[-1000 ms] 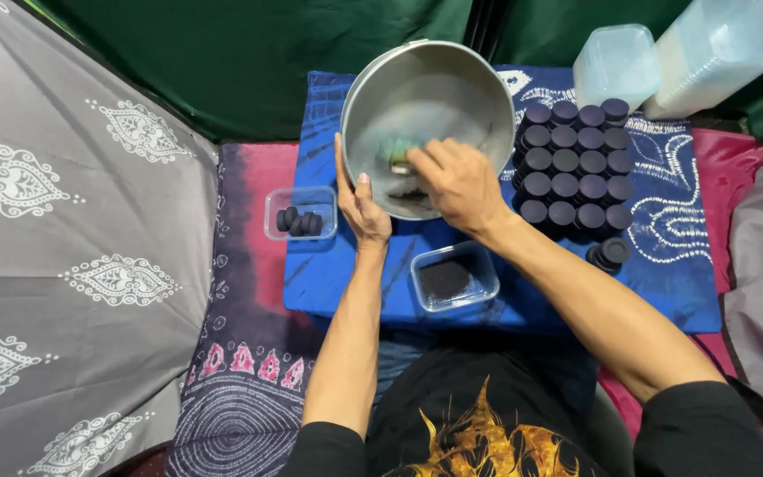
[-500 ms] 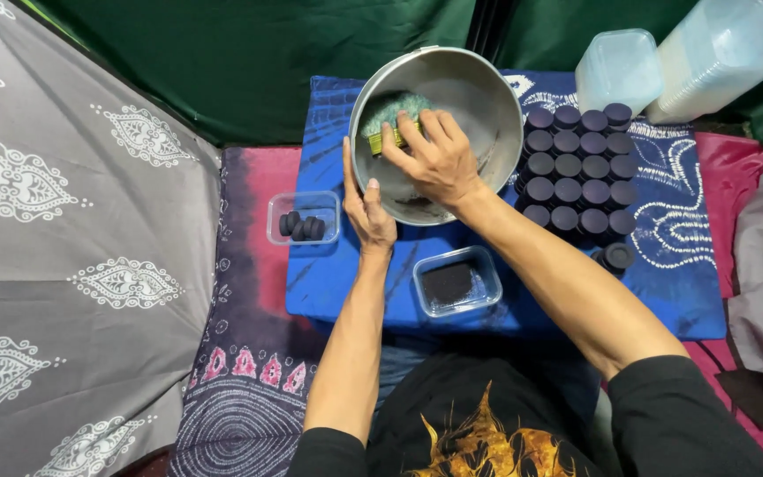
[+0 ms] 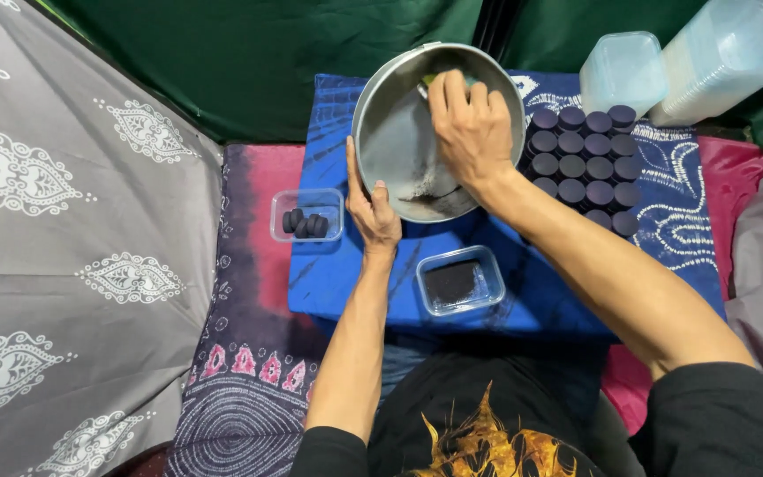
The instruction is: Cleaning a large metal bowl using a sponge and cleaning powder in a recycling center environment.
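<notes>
Inside the tilted steel bowl (image 3: 399, 141), right hand (image 3: 470, 128) has slid its green scrubber (image 3: 439, 78) up to the far rim; left hand (image 3: 371, 205) grips the near rim

Dark round pucks (image 3: 583, 165) crowd the metal bowl's (image 3: 399, 141) right; bare blue cloth (image 3: 328, 274) lies open between the two clear trays

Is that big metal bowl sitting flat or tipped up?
Tipped up. The metal bowl shows its whole inside to the camera; the left hand props its rim, the right hand is inside, and dark residue sits low.
</notes>
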